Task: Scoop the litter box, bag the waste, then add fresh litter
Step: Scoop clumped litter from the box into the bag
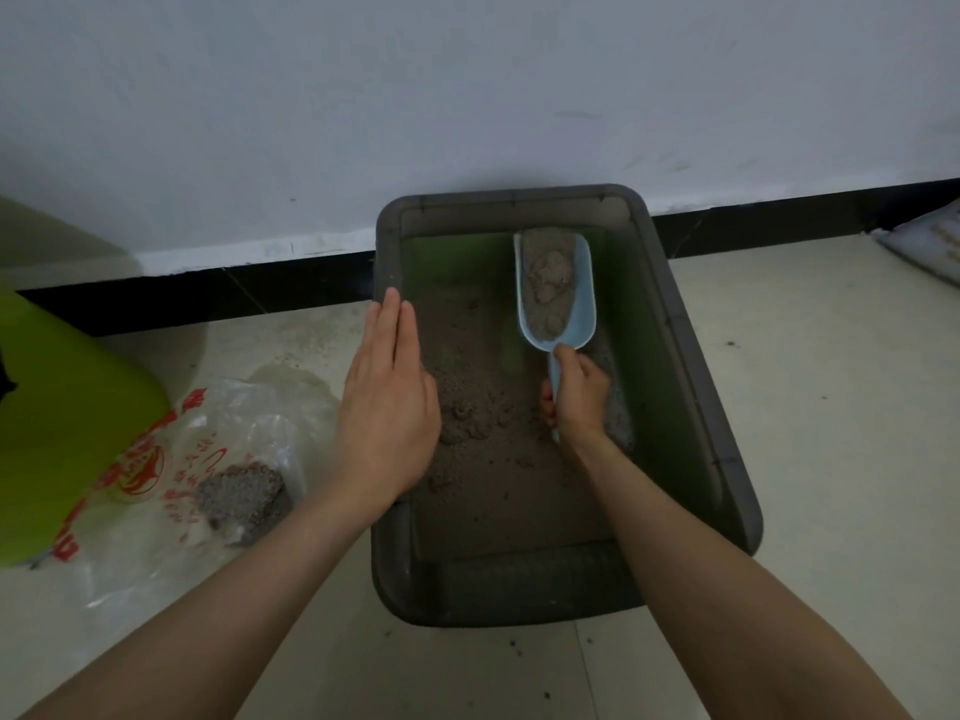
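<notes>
A dark grey litter box (691, 356) stands on the floor against the wall, with brown-grey litter (498, 459) and clumps in its bottom. My right hand (579, 397) grips the handle of a light blue scoop (582, 298), which is raised over the box's far half and filled with clumped litter. My left hand (387, 402) lies flat, fingers together, on the box's left rim. A clear plastic bag (208, 459) with red print lies on the floor left of the box, with a small heap of grey waste litter inside.
A lime-green plastic container (62, 423) stands at the far left, touching the bag. A pale sack (930, 241) lies at the right edge by the wall. The floor is light tile with scattered litter grains; a black skirting board runs along the white wall.
</notes>
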The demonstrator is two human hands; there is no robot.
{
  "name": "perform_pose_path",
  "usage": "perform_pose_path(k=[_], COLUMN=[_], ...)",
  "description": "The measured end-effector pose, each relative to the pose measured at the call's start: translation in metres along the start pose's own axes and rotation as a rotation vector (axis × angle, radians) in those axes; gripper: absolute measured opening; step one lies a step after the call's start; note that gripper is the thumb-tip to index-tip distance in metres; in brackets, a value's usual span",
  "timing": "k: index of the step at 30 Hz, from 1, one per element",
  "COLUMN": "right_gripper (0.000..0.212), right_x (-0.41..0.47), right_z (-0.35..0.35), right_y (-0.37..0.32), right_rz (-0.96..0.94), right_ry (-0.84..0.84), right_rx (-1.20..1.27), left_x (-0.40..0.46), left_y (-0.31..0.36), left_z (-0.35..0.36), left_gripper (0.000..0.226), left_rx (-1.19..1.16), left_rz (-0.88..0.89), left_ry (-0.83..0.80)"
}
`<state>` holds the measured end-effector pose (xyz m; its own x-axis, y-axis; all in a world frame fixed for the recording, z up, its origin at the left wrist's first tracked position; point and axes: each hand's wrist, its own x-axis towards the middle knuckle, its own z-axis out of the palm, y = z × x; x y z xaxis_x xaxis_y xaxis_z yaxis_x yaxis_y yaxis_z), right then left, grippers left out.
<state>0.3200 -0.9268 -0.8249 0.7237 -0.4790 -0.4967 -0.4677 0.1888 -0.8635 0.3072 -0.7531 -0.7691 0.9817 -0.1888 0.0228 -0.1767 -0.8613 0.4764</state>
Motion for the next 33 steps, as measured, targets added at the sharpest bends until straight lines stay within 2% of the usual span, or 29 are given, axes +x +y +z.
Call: perform_pose_path(k=[11, 17, 25, 28, 33], right_gripper=[0.027, 0.027, 0.028, 0.028, 0.018], right_x=[-0.023, -0.034, -0.023, -0.014, -0.007], right_z=[-0.011, -0.014, -0.004, 0.01, 0.036], right_y=[0.003, -0.011, -0.045, -0.061, -0.084], right_rz=[0.072, 0.237, 0.101, 0.058, 0.102], right_ry=[-0.068, -0.179, -0.27, -0.26, -0.285], right_rx=[-0.152, -0.331, -0.503, -0.48, -0.365], left_x=[0.0, 0.001, 0.002, 0.001, 0.002], left_y=[0.001, 0.0, 0.001, 0.0, 0.0], left_z=[-0.002, -0.003, -0.003, -0.003, -0.001], left_gripper=[0.056, 0.056, 0.055, 0.055, 0.056], left_rx=[0.003, -0.009, -0.02, -0.031, -0.036], left_rz=[-0.004, -0.016, -0.026, -0.016, -0.011], left_ry=[-0.001, 0.001, 0.009, 0.015, 0.018])
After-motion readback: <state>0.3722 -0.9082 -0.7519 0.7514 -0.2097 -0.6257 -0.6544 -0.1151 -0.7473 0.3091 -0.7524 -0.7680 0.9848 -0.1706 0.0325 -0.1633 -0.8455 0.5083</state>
